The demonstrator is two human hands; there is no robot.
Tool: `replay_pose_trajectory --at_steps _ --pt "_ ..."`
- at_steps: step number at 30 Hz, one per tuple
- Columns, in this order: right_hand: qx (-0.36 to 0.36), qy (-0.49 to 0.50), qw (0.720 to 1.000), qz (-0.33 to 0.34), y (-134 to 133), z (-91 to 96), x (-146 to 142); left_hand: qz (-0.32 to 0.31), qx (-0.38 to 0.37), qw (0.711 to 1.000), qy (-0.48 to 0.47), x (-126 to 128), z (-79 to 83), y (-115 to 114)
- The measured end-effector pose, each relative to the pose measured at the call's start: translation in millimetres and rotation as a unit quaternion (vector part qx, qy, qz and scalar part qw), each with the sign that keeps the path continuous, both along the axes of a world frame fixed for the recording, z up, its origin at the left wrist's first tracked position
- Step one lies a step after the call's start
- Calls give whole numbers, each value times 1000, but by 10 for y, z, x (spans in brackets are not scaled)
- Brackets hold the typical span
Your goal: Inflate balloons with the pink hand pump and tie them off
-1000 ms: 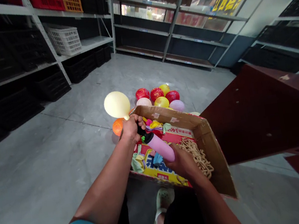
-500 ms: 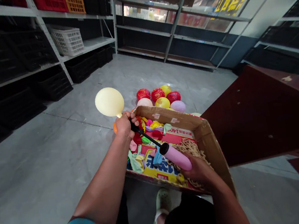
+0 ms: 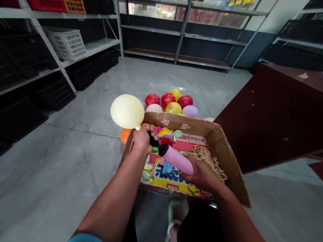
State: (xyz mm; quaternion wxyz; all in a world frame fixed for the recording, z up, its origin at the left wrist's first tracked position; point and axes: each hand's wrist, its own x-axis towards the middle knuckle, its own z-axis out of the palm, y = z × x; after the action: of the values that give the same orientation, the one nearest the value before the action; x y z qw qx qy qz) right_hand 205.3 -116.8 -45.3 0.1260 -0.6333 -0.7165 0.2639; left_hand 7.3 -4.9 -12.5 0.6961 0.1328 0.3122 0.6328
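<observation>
A pale yellow balloon (image 3: 127,111), partly inflated, stands up from my left hand (image 3: 144,138). The fingers of that hand are closed around the balloon's neck and the black end of a pink hand pump (image 3: 178,160). My right hand (image 3: 202,176) is wrapped around the pump's pink barrel, which slants down to the right. Below the pump lies an open cardboard box (image 3: 223,144). In it are several flat balloons (image 3: 167,168) of mixed colours and a heap of tan, string-like long balloons or bands (image 3: 205,157), whose kind I cannot tell for sure.
Several inflated balloons (image 3: 173,107) rest on the floor behind the box, and an orange one (image 3: 125,135) is at its left. A dark red board (image 3: 270,121) juts in from the right. Metal shelves (image 3: 183,21) with crates (image 3: 66,43) line the walls.
The pump's pink barrel has slid up toward my left hand, so its black rod hardly shows. The pale yellow balloon looks larger. The view has shifted slightly.
</observation>
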Motion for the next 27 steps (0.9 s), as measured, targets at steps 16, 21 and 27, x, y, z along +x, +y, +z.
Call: replay_pose_trajectory --at_steps 16,21,27 --pt "-58 -28 998 -4 -134 -87 375 32 4 999 4 -118 -98 111" --pt "-18 -46 999 -16 -49 -72 116 7 2 1000 15 102 -143 -21" --pt "-5 -3 1000 -4 -29 -52 65 -7 18 1000 10 76 -60 -49"
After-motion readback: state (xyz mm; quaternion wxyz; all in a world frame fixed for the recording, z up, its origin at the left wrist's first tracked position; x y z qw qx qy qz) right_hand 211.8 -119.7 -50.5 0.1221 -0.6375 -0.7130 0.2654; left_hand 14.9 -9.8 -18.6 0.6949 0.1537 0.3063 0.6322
